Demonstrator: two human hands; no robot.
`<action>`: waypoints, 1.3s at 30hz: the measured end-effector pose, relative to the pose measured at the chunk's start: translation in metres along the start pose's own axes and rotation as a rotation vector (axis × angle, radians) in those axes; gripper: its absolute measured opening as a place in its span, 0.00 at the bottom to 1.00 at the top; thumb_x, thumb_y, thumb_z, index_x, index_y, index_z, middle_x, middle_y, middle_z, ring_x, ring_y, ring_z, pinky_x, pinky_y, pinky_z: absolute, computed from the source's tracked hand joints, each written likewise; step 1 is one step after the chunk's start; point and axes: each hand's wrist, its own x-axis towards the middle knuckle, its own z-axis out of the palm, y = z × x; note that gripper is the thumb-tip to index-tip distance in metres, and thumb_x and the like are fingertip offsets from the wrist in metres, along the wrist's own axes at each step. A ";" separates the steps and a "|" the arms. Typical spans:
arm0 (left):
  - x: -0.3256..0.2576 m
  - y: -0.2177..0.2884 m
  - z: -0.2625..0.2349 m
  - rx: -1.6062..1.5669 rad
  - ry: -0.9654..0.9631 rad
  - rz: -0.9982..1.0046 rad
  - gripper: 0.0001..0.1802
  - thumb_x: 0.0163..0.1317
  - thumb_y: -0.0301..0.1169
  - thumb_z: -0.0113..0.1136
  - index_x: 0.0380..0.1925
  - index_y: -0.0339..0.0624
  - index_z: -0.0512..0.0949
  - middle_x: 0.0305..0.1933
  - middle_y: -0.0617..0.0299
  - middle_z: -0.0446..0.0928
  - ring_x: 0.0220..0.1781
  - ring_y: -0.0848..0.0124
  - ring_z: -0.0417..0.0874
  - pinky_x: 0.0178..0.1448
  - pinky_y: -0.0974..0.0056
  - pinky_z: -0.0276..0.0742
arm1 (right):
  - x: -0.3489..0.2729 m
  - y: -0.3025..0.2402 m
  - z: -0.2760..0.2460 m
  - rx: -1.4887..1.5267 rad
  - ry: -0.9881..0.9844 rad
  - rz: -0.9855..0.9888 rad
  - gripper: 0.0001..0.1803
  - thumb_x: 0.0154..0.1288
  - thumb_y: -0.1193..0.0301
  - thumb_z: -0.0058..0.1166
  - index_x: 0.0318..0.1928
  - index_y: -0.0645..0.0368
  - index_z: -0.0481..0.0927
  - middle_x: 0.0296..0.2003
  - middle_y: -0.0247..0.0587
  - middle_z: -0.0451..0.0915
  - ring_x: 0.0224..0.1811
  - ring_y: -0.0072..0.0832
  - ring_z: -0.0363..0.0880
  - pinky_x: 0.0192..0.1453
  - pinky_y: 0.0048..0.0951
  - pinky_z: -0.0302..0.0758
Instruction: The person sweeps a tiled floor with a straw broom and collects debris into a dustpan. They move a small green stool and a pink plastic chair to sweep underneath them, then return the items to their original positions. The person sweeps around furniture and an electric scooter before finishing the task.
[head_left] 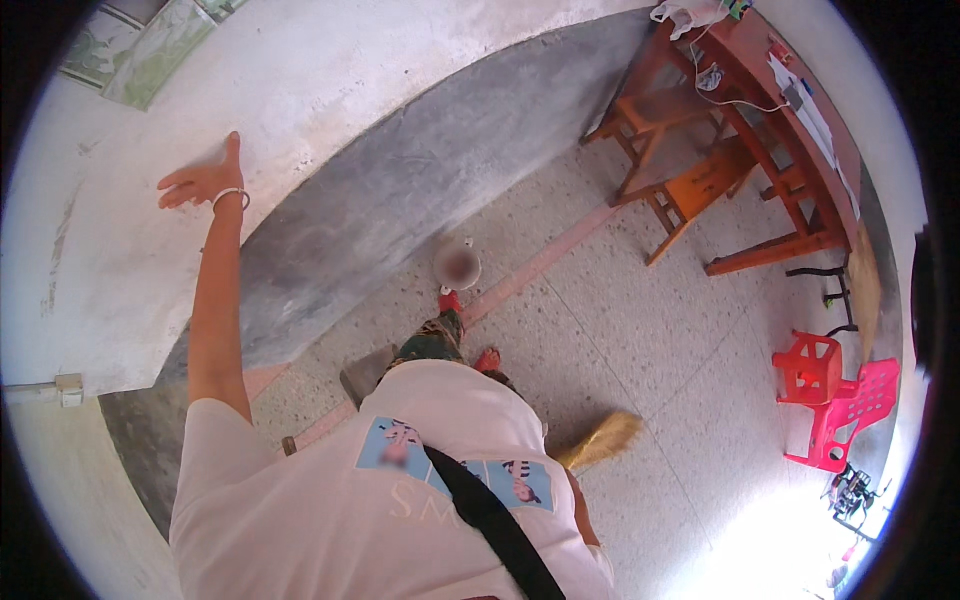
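Note:
My left hand (pixel 203 185), with a white bracelet at the wrist, is raised in front of the white upper wall (pixel 300 110). Its fingers are spread and nothing is in them; whether it touches the wall I cannot tell. Only a bit of my right arm (pixel 581 512) shows beside my pale shirt, and the hand is hidden behind my body. A straw broom (pixel 604 440) sticks out near that side, its bristles toward the floor. What holds its handle is out of sight.
By my feet stands a round pale pot (pixel 458 266), dark inside, close to the grey lower wall (pixel 420 170). A grey flat-sided object (pixel 365 376) lies behind my leg. At right are a wooden table (pixel 740 80), wooden stools (pixel 690 190), a red plastic stool (pixel 808 366) and a pink plastic chair (pixel 850 415).

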 end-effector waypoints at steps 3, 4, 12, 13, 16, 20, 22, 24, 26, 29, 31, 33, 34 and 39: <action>-0.004 0.006 0.003 -0.024 -0.003 0.009 0.80 0.25 0.60 0.70 0.56 0.26 0.19 0.59 0.25 0.14 0.64 0.36 0.18 0.61 0.38 0.49 | 0.039 0.014 -0.029 0.036 0.006 0.117 0.13 0.55 0.61 0.49 0.33 0.58 0.75 0.27 0.41 0.77 0.26 0.34 0.76 0.33 0.38 0.76; -0.004 0.007 0.004 -0.012 0.001 0.004 0.81 0.24 0.61 0.70 0.56 0.26 0.19 0.59 0.25 0.15 0.64 0.36 0.19 0.61 0.38 0.49 | 0.043 0.015 -0.032 0.053 -0.031 0.156 0.14 0.55 0.61 0.48 0.34 0.58 0.75 0.27 0.41 0.77 0.26 0.35 0.76 0.33 0.39 0.76; -0.004 0.002 -0.003 -0.034 0.002 0.014 0.80 0.25 0.60 0.69 0.56 0.27 0.19 0.59 0.25 0.14 0.64 0.36 0.17 0.61 0.39 0.48 | 0.008 -0.021 -0.003 -0.054 0.057 0.028 0.14 0.55 0.61 0.49 0.35 0.58 0.75 0.27 0.41 0.77 0.27 0.35 0.76 0.34 0.39 0.76; -0.005 0.004 -0.004 -0.031 -0.005 0.009 0.79 0.26 0.58 0.70 0.56 0.27 0.18 0.59 0.26 0.13 0.63 0.37 0.16 0.62 0.39 0.47 | 0.005 -0.025 -0.002 -0.057 0.059 0.019 0.14 0.55 0.61 0.49 0.35 0.58 0.75 0.28 0.41 0.77 0.27 0.35 0.76 0.34 0.39 0.76; -0.009 0.007 -0.005 -0.040 -0.031 0.018 0.78 0.28 0.57 0.70 0.55 0.27 0.18 0.58 0.26 0.12 0.63 0.37 0.13 0.62 0.39 0.46 | 0.001 -0.033 0.000 -0.067 0.066 0.001 0.14 0.55 0.60 0.49 0.35 0.57 0.75 0.28 0.41 0.77 0.27 0.35 0.76 0.34 0.38 0.76; -0.003 -0.004 0.002 -0.043 0.028 0.096 0.80 0.25 0.63 0.68 0.55 0.25 0.18 0.58 0.24 0.14 0.63 0.35 0.15 0.58 0.34 0.50 | 0.002 -0.045 0.003 -0.090 0.066 -0.021 0.14 0.55 0.60 0.49 0.35 0.57 0.75 0.28 0.41 0.77 0.28 0.35 0.76 0.34 0.38 0.76; -0.003 -0.004 0.003 -0.024 0.018 0.090 0.80 0.25 0.62 0.69 0.55 0.25 0.18 0.58 0.23 0.14 0.62 0.35 0.14 0.58 0.34 0.49 | 0.004 -0.051 0.004 -0.096 0.063 -0.036 0.14 0.55 0.60 0.49 0.35 0.57 0.75 0.28 0.41 0.77 0.28 0.35 0.76 0.34 0.38 0.76; -0.005 0.000 0.000 -0.009 0.008 0.080 0.80 0.26 0.61 0.69 0.55 0.25 0.18 0.57 0.23 0.13 0.62 0.34 0.14 0.59 0.35 0.48 | 0.005 -0.056 0.005 -0.103 0.068 -0.056 0.14 0.55 0.60 0.49 0.35 0.57 0.75 0.28 0.41 0.77 0.28 0.35 0.76 0.34 0.38 0.76; -0.009 0.006 -0.005 0.001 -0.001 0.066 0.78 0.29 0.58 0.70 0.55 0.26 0.18 0.57 0.23 0.13 0.61 0.34 0.13 0.61 0.38 0.48 | 0.005 -0.061 0.007 -0.102 0.065 -0.062 0.14 0.55 0.60 0.49 0.35 0.57 0.75 0.28 0.41 0.77 0.28 0.34 0.76 0.35 0.38 0.76; -0.005 0.002 -0.002 0.000 -0.002 0.051 0.78 0.29 0.59 0.69 0.55 0.25 0.18 0.57 0.23 0.14 0.62 0.33 0.15 0.61 0.38 0.48 | 0.006 -0.069 0.008 -0.115 0.066 -0.070 0.14 0.55 0.60 0.49 0.35 0.57 0.75 0.28 0.41 0.77 0.28 0.34 0.76 0.35 0.38 0.75; -0.005 0.003 -0.003 0.013 0.014 0.058 0.77 0.30 0.59 0.69 0.55 0.25 0.18 0.57 0.23 0.14 0.62 0.32 0.16 0.61 0.39 0.48 | 0.006 -0.074 0.012 -0.123 0.064 -0.080 0.14 0.55 0.60 0.49 0.35 0.57 0.75 0.28 0.41 0.76 0.28 0.34 0.76 0.35 0.38 0.75; -0.005 0.001 -0.001 0.023 0.026 0.073 0.77 0.30 0.58 0.69 0.55 0.25 0.18 0.57 0.23 0.14 0.62 0.32 0.16 0.61 0.38 0.48 | 0.006 -0.076 0.013 -0.128 0.061 -0.089 0.14 0.55 0.60 0.49 0.35 0.56 0.75 0.28 0.41 0.76 0.29 0.34 0.76 0.35 0.38 0.75; -0.005 0.000 0.001 0.026 0.031 0.085 0.77 0.30 0.58 0.69 0.55 0.25 0.18 0.57 0.22 0.14 0.62 0.32 0.16 0.61 0.38 0.48 | 0.006 -0.076 0.013 -0.126 0.060 -0.092 0.14 0.55 0.60 0.50 0.35 0.56 0.75 0.28 0.41 0.76 0.29 0.34 0.76 0.35 0.38 0.75; -0.003 0.000 0.001 0.016 0.011 0.085 0.77 0.31 0.58 0.69 0.55 0.25 0.18 0.57 0.22 0.14 0.61 0.31 0.15 0.60 0.35 0.47 | 0.010 -0.081 0.019 -0.125 0.053 -0.119 0.14 0.55 0.59 0.50 0.35 0.56 0.75 0.28 0.41 0.76 0.29 0.34 0.75 0.35 0.38 0.75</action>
